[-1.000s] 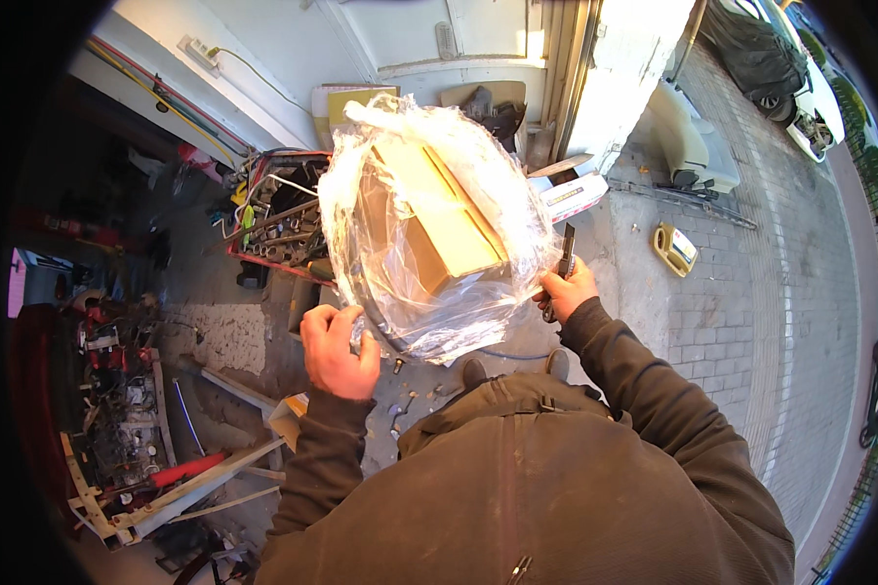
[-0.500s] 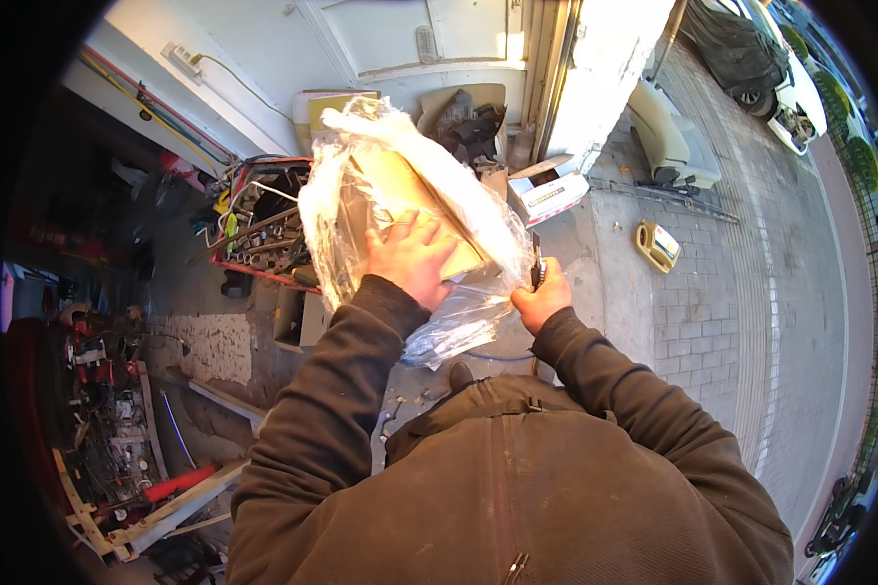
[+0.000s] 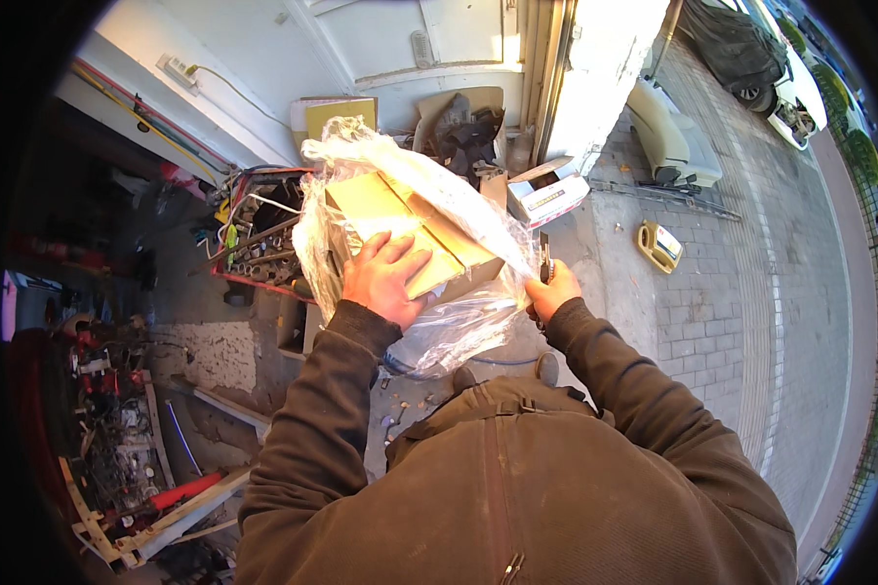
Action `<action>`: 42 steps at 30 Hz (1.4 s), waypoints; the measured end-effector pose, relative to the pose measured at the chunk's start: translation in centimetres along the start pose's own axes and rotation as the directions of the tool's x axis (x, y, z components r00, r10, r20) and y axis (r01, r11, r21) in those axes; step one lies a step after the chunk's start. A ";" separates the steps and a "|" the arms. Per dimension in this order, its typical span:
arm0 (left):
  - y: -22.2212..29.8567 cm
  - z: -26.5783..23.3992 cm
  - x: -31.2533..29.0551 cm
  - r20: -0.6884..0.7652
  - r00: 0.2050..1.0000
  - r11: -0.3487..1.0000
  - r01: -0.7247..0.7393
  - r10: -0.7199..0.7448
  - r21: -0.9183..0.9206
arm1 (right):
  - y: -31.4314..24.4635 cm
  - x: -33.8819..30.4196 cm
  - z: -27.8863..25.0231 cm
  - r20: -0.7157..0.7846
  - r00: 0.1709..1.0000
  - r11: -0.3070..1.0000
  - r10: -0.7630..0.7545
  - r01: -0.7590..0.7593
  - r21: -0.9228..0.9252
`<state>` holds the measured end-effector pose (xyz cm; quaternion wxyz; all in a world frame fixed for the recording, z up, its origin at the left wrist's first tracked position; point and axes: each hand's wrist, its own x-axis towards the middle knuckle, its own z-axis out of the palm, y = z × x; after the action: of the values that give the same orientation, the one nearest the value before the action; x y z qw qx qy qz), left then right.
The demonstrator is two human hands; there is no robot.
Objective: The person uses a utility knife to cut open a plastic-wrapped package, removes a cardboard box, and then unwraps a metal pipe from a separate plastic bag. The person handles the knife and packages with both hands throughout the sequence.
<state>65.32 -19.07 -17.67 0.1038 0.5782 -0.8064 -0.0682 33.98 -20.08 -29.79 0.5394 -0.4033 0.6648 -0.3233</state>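
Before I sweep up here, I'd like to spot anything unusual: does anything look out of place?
Yes. What looks like a car seat rests on the paving, outside any vehicle, which seems odd. Beyond it, the white car appears to have parts exposed at one end, perhaps from damage or stripping.

Glossy plastic wrap (image 3: 463, 334), cardboard box (image 3: 431, 230)
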 end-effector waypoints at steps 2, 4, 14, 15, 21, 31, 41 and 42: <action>0.2 0.0 -0.6 -0.035 0.999 1.000 0.014 -0.013 0.004 | -1.5 -0.7 0.0 0.087 0.996 0.993 -0.010 0.000 0.114; 0.9 -0.3 -2.2 -0.155 0.987 0.999 0.044 -0.047 -0.025 | -2.7 -1.3 0.2 0.127 0.991 0.988 -0.045 0.026 0.151; 8.2 2.7 -9.8 -0.203 0.976 0.869 -0.165 0.076 -0.466 | -4.5 -3.4 0.8 0.229 0.968 0.952 -0.101 0.027 0.305; 8.6 3.4 -9.2 -0.187 0.980 0.873 -0.151 0.070 -0.464 | -4.9 -3.5 0.7 0.243 0.964 0.951 -0.109 0.030 0.306; 11.0 5.3 -5.3 0.037 0.979 0.787 0.185 -0.202 -0.589 | -7.6 -4.1 0.1 0.357 0.928 0.977 -0.104 0.027 0.212; 9.7 6.8 -4.7 0.210 0.927 0.607 0.364 -0.312 -0.707 | -7.1 -5.5 -2.2 0.301 0.856 0.893 -0.420 0.449 -0.029; 10.7 7.3 -5.9 0.000 0.923 0.748 0.312 -0.385 -0.586 | -3.4 -9.3 -4.6 0.555 0.644 0.524 -0.527 0.760 -0.384; 10.7 7.4 -5.9 -0.044 0.930 0.759 0.270 -0.365 -0.592 | -3.4 -9.2 -4.0 0.559 0.622 0.501 -0.548 0.779 -0.376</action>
<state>55.49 -10.07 -22.91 0.3238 0.6514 -0.6265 -0.2800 31.51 -13.53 -21.85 0.3294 -0.8292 0.4030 -0.2040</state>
